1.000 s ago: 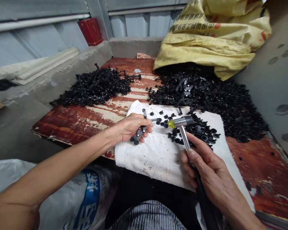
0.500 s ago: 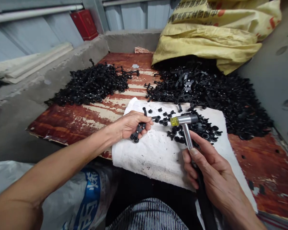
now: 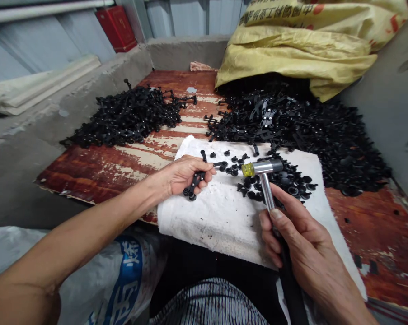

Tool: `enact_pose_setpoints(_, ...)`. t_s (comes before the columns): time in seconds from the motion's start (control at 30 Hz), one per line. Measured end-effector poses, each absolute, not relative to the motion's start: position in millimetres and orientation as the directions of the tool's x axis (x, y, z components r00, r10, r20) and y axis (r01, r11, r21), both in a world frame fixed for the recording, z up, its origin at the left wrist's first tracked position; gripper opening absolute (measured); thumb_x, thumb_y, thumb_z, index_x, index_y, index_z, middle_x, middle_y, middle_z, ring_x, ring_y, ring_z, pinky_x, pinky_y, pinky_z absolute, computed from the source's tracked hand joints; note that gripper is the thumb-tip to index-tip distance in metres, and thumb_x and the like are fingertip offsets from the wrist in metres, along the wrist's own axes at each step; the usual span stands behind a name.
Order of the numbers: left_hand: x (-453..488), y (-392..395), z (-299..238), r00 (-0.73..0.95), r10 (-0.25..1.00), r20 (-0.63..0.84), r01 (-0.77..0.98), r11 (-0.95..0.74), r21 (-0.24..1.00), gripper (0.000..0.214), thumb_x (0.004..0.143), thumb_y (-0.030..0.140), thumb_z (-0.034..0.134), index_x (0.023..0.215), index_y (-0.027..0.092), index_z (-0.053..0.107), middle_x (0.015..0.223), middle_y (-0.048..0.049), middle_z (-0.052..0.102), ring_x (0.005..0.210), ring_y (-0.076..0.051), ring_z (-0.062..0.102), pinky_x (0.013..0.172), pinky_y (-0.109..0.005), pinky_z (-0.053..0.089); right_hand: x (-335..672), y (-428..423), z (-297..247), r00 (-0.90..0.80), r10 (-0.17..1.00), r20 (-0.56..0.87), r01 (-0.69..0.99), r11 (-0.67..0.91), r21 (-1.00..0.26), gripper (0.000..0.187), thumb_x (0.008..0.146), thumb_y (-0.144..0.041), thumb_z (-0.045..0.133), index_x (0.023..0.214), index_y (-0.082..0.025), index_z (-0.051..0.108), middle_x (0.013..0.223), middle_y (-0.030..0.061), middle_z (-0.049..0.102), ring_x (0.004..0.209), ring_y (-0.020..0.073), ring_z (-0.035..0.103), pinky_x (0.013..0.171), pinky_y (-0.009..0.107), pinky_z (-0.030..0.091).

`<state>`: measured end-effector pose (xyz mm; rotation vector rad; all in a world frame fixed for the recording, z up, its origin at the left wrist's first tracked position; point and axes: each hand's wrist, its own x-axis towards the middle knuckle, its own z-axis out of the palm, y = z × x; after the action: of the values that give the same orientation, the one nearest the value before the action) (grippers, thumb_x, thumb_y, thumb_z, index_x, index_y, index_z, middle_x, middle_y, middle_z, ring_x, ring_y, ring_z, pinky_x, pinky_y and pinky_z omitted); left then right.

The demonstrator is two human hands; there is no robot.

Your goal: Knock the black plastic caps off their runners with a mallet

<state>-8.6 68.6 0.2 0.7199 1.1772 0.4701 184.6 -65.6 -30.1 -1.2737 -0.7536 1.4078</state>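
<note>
My left hand [image 3: 190, 175] is closed around a black jointed linkage part [image 3: 189, 192], whose arms stick out past the fingers above the white cloth [image 3: 204, 221]. The grip hides its middle. In my right hand [image 3: 295, 230] is a mallet [image 3: 266, 180] with a metal head, a yellow face on the left end and a dark one on the right. The head is raised over the cloth, pointing toward my left hand. Small black round caps [image 3: 293, 189] with stems lie in a loose cluster on the cloth, behind and beside the mallet head; a few are scattered near my left fingers.
One heap of black linkage parts [image 3: 129, 115] lies at the back left of the worn red-brown board [image 3: 88, 169]. A bigger heap [image 3: 312, 131] spills from a yellow sack [image 3: 292, 54] on the right. A low concrete ledge [image 3: 122, 72] and a red box [image 3: 117, 28] border the left.
Both hands keep their grips and nearly the same places. The view has shifted slightly; no part has visibly been put down or picked up.
</note>
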Motion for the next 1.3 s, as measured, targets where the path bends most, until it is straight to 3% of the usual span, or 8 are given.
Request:
enact_pose_setpoints(0.63, -7, 69, 0, 0.314, 0.681, -0.662, 0.048, 0.685, 0.727, 0.023, 0.087, 0.01, 0.054, 0.065, 0.009, 0.062, 0.048, -0.0012, 0.054, 0.034, -0.009, 0.046, 0.029, -0.018, 0.034, 185, -67, -31, 0.104, 0.953, -0.285, -0.278, -0.247, -0.928, 0.059, 0.081, -0.045, 0.072, 0.135, -0.031, 0.051, 0.068, -0.0053, 0.055, 0.044, 0.0082, 0.042, 0.032, 0.017, 0.038)
enact_pose_setpoints(1.13, -8, 75, 0, 0.3, 0.702, -0.646, 0.223, 0.607, 0.763, 0.027, 0.083, 0.01, 0.053, 0.057, 0.013, 0.059, 0.047, -0.0005, 0.052, 0.034, -0.007, 0.043, 0.029, -0.018, 0.03, 187, -67, -30, 0.094, 0.949, -0.3, -0.261, -0.268, -0.927, 0.062, 0.08, -0.047, 0.073, 0.135, -0.031, 0.05, 0.067, -0.0062, 0.054, 0.042, 0.0076, 0.041, 0.032, 0.017, 0.035)
enact_pose_setpoints(1.23, -9, 77, 1, 0.303, 0.726, -0.618, 0.249, 0.566, 0.786, 0.028, 0.08, 0.008, 0.054, 0.053, 0.014, 0.057, 0.046, -0.0016, 0.052, 0.034, -0.008, 0.043, 0.03, -0.019, 0.029, 188, -66, -29, 0.075, 0.951, -0.301, -0.167, -0.286, -0.944, 0.059, 0.082, -0.05, 0.069, 0.136, -0.032, 0.05, 0.068, -0.0054, 0.054, 0.043, 0.0085, 0.041, 0.032, 0.018, 0.035)
enact_pose_setpoints(1.3, -9, 79, 3, 0.296, 0.738, -0.606, 0.274, 0.543, 0.794, 0.028, 0.077, 0.006, 0.055, 0.05, 0.015, 0.056, 0.045, -0.0025, 0.052, 0.033, -0.008, 0.042, 0.03, -0.019, 0.028, 190, -63, -27, 0.07, 0.967, -0.246, 0.01, -0.248, -0.969, 0.055, 0.085, -0.05, 0.064, 0.136, -0.032, 0.052, 0.071, -0.0026, 0.057, 0.044, 0.01, 0.043, 0.032, 0.02, 0.035)
